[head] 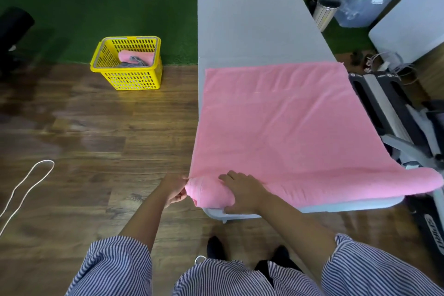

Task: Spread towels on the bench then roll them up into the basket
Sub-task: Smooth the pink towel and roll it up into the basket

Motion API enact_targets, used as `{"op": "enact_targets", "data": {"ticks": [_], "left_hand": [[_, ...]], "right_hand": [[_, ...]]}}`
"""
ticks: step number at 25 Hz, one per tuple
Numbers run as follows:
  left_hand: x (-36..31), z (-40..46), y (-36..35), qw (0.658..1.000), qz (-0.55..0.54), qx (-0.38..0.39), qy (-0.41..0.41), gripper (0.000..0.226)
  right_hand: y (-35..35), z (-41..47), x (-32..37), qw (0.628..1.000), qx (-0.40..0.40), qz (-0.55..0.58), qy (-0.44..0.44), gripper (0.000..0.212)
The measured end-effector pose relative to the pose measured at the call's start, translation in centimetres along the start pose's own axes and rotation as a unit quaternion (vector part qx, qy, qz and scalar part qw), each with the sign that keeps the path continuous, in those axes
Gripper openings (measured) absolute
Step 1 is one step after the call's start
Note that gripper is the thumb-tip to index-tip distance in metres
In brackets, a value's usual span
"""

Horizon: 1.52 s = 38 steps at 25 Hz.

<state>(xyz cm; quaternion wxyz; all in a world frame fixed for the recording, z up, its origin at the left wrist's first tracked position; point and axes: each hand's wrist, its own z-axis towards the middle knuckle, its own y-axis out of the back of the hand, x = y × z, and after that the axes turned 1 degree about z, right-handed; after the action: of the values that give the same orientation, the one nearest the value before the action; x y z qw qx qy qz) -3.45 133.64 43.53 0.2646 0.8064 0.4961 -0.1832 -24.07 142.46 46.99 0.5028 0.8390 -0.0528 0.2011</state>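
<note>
While both hands, left hand and right hand, grip the pink towel's rolled near edge.

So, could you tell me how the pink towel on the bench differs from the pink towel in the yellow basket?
The pink towel on the bench is mostly spread flat, rolled only at its near end; the pink towel in the basket is fully rolled. The bench towel is gripped by the left hand and right hand; the basket towel lies untouched. Both look the same pink.
</note>
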Motion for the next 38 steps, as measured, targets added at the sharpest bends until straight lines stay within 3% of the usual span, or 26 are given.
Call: {"op": "enact_targets", "data": {"ticks": [3,6,9,12,15,19,21,23,26,30,32,35,38], "left_hand": [[0.2,0.3,0.4,0.998,0.019,-0.029,-0.046,0.015],[0.0,0.1,0.0,0.989,0.057,-0.089,-0.105,0.027],[0.2,0.6,-0.2,0.993,0.031,-0.07,-0.087,0.013],[0.3,0.5,0.0,0.999,-0.033,-0.019,-0.021,0.009],[-0.1,-0.7,0.3,0.999,-0.025,0.006,-0.033,0.014],[-0.4,-3.5,-0.3,0.973,0.065,-0.074,-0.211,0.013],[-0.2,-4.9,-0.3,0.944,0.152,-0.037,-0.29,0.019],[0.8,-5.6,-0.5,0.912,0.249,0.011,-0.325,0.037],[2.1,-5.1,-0.9,0.892,0.268,-0.029,-0.362,0.043],[1.9,-5.4,-1.6,0.892,0.237,-0.054,-0.38,0.01],[2.2,-5.5,-1.9,0.906,0.205,-0.076,-0.363,0.019],[3.1,-5.9,-3.0,0.909,0.157,-0.148,-0.355,0.025],[3.2,-6.6,-3.6,0.939,0.101,-0.178,-0.276,0.024]], "right_hand": [[-0.4,0.8,0.3,0.995,0.042,0.085,0.026,0.065],[0.3,1.4,-0.3,0.987,0.071,0.144,0.0,0.047],[0.7,1.8,0.1,0.994,0.066,0.086,-0.017,0.042],[0.1,1.9,0.5,0.999,-0.024,-0.02,0.027,0.043],[0.2,2.0,1.1,0.998,-0.016,0.003,0.064,0.039],[0.6,2.7,1.1,0.998,-0.01,-0.004,0.067,0.036],[0.1,2.7,0.6,0.995,-0.053,-0.034,0.083,0.047],[-0.4,2.4,0.1,0.991,-0.091,-0.045,0.093,0.053],[-0.7,1.3,-0.3,0.982,-0.15,-0.023,0.11,0.038],[-1.0,-0.1,-1.8,0.97,-0.181,-0.059,0.153,0.047],[-0.9,-0.4,-2.0,0.969,-0.181,-0.065,0.154,0.058],[-1.3,-0.4,-1.8,0.967,-0.187,-0.061,0.163,0.058],[-1.4,-0.2,-1.9,0.964,-0.2,-0.063,0.166,0.058]]}}
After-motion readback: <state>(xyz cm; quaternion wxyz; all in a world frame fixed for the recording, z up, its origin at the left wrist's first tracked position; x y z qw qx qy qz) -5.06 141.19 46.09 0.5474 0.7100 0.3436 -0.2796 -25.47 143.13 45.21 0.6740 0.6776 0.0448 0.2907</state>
